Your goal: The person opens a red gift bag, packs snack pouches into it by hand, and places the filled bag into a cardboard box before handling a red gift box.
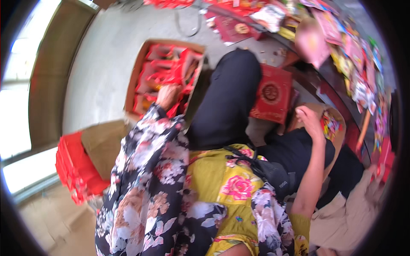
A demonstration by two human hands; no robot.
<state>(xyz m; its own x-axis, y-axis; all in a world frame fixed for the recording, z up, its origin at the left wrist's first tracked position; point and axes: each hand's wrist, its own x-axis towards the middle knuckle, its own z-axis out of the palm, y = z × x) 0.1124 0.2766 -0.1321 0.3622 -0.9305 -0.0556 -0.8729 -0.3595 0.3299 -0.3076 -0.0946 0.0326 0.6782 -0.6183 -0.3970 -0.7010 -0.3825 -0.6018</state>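
Note:
My left hand, in a floral sleeve, reaches into an open cardboard box on the floor. It rests among red packaged bags with clear windows; its fingers are mostly hidden. Raised above my dark-trousered right leg, my right hand has its fingers curled, with nothing visible in it. Just beyond that hand, a second cardboard box contains small colourful wrapped pieces. Between my knees on the floor lies a red printed gift box with a round emblem.
At left, a stack of red bags lies by a cardboard flap. Many colourful snack packets cover a dark curved table at right. A person in beige clothing is at lower right. Red packaging lies ahead.

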